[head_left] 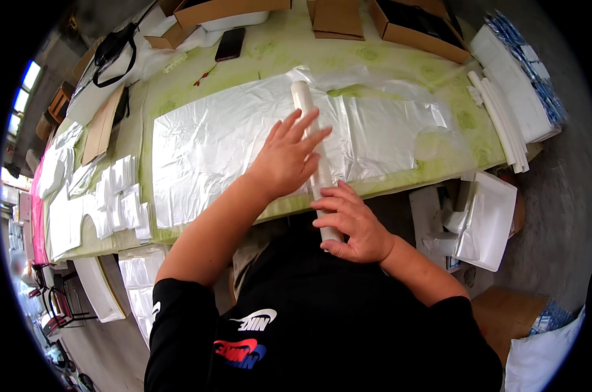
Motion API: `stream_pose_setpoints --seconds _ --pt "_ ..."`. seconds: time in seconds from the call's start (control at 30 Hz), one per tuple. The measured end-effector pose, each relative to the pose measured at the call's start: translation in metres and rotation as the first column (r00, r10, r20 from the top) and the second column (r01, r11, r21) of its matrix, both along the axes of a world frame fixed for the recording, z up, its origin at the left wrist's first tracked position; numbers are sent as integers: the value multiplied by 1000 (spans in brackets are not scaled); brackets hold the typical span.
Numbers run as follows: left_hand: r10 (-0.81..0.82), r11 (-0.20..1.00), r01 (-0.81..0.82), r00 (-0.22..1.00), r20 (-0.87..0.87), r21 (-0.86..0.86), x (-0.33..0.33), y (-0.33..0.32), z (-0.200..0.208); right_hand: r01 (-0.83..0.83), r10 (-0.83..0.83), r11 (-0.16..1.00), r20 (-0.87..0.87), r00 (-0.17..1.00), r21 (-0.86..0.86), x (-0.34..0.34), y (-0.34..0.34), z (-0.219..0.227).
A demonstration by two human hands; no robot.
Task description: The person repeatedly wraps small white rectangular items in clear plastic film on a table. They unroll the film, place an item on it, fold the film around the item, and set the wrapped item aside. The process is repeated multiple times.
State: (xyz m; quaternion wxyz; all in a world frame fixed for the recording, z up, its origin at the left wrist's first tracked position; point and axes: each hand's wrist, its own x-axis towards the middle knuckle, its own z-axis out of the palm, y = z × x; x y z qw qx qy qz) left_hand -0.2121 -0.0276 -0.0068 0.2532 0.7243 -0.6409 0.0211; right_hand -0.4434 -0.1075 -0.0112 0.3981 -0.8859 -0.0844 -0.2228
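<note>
A slim white roll (321, 178) lies slantwise across a sheet of clear, shiny plastic film (211, 140), its near end sticking out past the table's front edge. My left hand (286, 157) rests across the roll's middle, with fingers spread and stretched out over it. Around the near end, my right hand (358, 225) has its fingers curved over the roll and the thumb closest to my body. Film reaches out on both sides of the roll. The underside of the roll is hidden, and my hands cover parts of its length.
A green patterned cloth covers the table (257, 55). At the back are a phone (230, 44) and cardboard boxes (413, 29). Stacks of white packets (117, 196) sit at left; white tubes (498, 121) lie at right. Below the right edge stands a white foam box (489, 222).
</note>
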Motion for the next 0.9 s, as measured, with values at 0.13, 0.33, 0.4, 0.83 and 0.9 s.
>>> stream_pose_setpoints --seconds 0.13,0.33,0.4,0.83,0.9 --pt "-15 998 8 995 -101 -70 4 9 -9 245 -240 969 111 964 -28 8 -9 -7" --pt "-19 999 -2 927 -375 -54 5 41 -11 334 -316 918 116 942 -213 69 -39 -20" --pt "30 992 -72 936 -351 -106 7 51 -18 314 -302 919 87 949 -240 118 -52 -30" --pt "137 985 -159 954 -268 -63 9 62 -18 788 -907 339 -400 130 -514 120 -313 -25" --pt "144 983 -169 954 -262 -74 9 65 -18 775 -926 293 -369 84 -559 98 -309 -7"
